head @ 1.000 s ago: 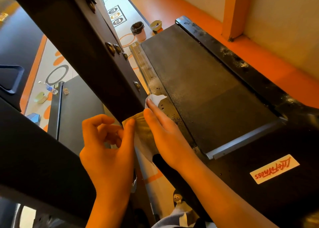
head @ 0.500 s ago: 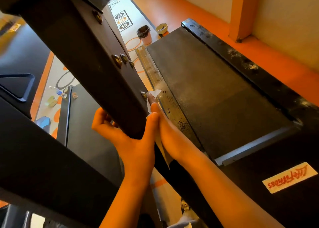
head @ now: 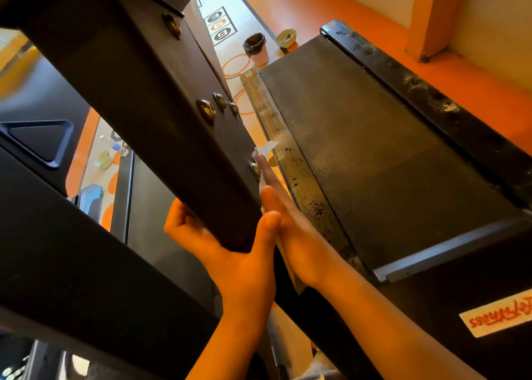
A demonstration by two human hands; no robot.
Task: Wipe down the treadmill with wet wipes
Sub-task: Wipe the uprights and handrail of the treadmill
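Note:
A black treadmill upright post with brass bolts slants across the view above the dusty running belt. My left hand grips the lower end of the post, fingers curled round its far side and thumb up its near face. My right hand lies flat with straight fingers, pressing a white wet wipe against the post's right face. Only the wipe's top corner and a lower edge show past the fingers.
A dirty side rail runs beside the belt. On the floor beyond stand a lidded cup and a small bowl. Another treadmill deck lies at left. An orange wall and floor border the right.
My left hand went from pinching the wipe to gripping the post's lower end. My right hand slid up along the post's side with the wipe under it.

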